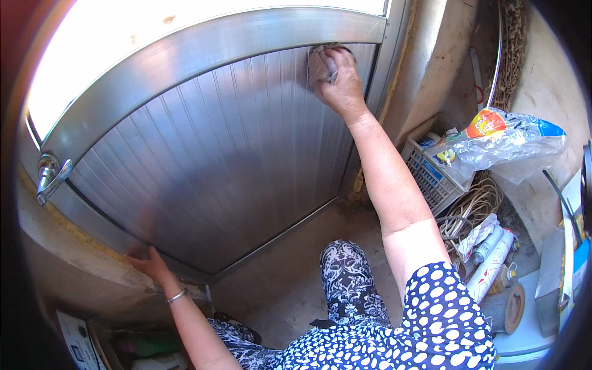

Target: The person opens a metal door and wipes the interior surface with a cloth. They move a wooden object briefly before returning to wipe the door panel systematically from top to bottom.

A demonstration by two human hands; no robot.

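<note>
A ribbed silver metal door (246, 135) fills the space before me, with a lever handle (52, 176) at its far left. My right hand (344, 89) is closed round a crumpled greyish cloth (319, 66). It presses the cloth to the door panel's upper right corner, just under the wide metal rail. Low at the left, my left hand (152, 266) is by the door frame's edge, thumb and fingers apart and nothing seen in it. Its fingertips are dim and partly blurred, so I cannot tell whether they touch the frame.
To my right stands a plastic crate (431, 176) with a clear plastic bag (493, 142) over it. Coiled cord (478, 200), spray cans (491, 262) and a metal box (550, 280) lie nearer. A white appliance-like box (77, 339) sits at the lower left.
</note>
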